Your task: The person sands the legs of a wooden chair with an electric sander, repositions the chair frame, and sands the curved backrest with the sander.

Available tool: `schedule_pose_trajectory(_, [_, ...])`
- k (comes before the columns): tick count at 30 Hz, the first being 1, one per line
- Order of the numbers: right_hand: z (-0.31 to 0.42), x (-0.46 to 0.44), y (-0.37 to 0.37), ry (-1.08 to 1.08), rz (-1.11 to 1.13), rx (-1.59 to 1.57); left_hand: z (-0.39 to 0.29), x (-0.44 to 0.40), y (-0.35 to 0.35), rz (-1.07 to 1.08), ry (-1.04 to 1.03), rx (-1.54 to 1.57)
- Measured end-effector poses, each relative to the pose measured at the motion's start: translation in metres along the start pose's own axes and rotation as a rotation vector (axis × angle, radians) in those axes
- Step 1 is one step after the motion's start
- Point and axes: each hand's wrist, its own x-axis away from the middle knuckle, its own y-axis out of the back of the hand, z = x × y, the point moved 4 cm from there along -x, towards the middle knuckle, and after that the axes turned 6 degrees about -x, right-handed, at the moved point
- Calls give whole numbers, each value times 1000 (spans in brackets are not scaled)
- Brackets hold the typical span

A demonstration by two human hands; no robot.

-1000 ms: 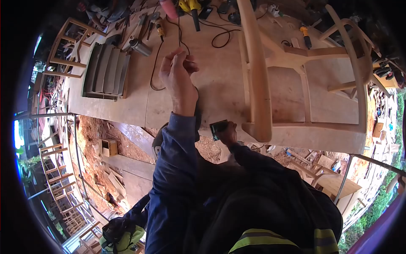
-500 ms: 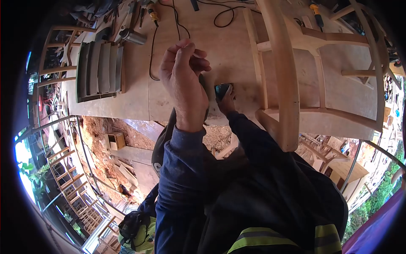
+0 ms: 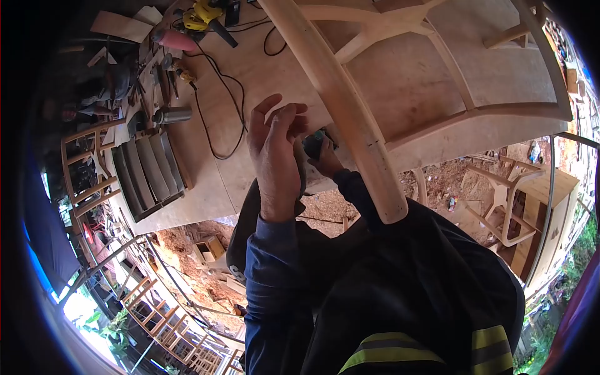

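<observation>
1. Centrally, the left hand (image 3: 275, 150) was raised above the near part of the tabletop (image 3: 269, 76). Its fingers (image 3: 261, 109) were loosely curled, with a narrow gap between index finger and thumb.
2. The right hand (image 3: 327, 160) was positioned at the near edge, right of the left hand. Its fingers were closed around a dark object (image 3: 312, 145) bearing a small teal area. Contact between this object and the tabletop could not be determined.
3. A wooden frame (image 3: 390, 24) occupied the right side of the tabletop. Its thick rail (image 3: 334, 103) ran diagonally from the far middle to beyond the near edge, just right of the dark object.
4. A rack of curved grey sheets (image 3: 150, 172) was located at the left, near the edge. A metal cylinder (image 3: 173, 115) lay just beyond it.
5. A pink bottle (image 3: 175, 39) and a yellow power tool (image 3: 203, 15) were located at the far left. A black cable (image 3: 241, 103) looped across the surface between the rack and the left hand.
6. Below the tabletop, at the near right, a smaller wooden frame (image 3: 495, 207) stood beside a wooden box (image 3: 558, 199).
</observation>
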Motion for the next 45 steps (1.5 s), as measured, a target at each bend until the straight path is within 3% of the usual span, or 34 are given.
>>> schedule_pose_trajectory(6, [-32,11,1,167,-67,24,2,-4,-8,14,25,60])
schedule_pose_trajectory(27, [-70,1,38,132,-81,106,-13,-14,-27,69,6,78])
schedule_pose_trajectory(39, [-102,109,113,-113,221,206,18,-9,-41,6,11,97])
schedule_pose_trajectory(41, [-144,131,157,-174,129,259,29,8,-43,12,36,73])
schedule_pose_trajectory(43, [-212,152,213,-25,-229,364,33,44,-68,175,89,57])
schedule_pose_trajectory(44, [-194,160,265,-174,-275,302,39,62,-72,252,101,-4])
schedule_pose_trajectory(45, [-228,162,301,-256,-466,197,45,79,-75,327,114,-66])
